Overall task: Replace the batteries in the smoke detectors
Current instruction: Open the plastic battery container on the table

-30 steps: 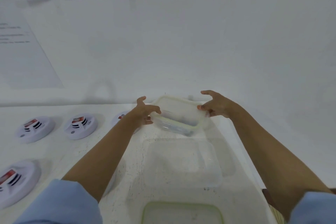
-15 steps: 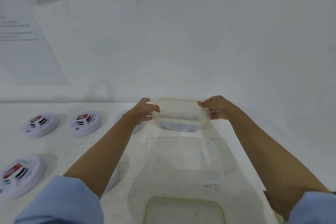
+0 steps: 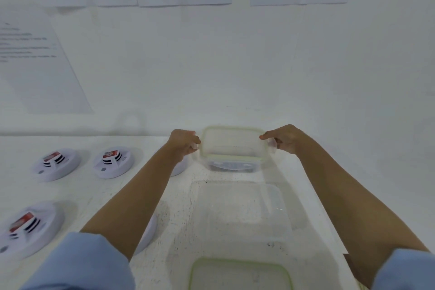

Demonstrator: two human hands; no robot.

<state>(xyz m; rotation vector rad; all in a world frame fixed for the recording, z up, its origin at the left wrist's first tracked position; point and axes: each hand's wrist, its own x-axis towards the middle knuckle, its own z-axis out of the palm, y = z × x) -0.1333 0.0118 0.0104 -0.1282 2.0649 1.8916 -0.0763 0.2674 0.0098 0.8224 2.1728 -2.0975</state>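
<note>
Together, left hand [image 3: 182, 142] and right hand [image 3: 286, 140] grip the lidded container [image 3: 233, 148].

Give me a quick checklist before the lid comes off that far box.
1. Left hand on the box's left end: ok.
2. Right hand on the right end: ok.
3. Lid seated on the far box: ok, green rim looks level.
4. Side clips released: cannot tell, fingers cover them.
5. Batteries inside: cannot tell, only blurred dark shapes show through the wall.
6. Open box nearby to receive the lid: ok.
</note>
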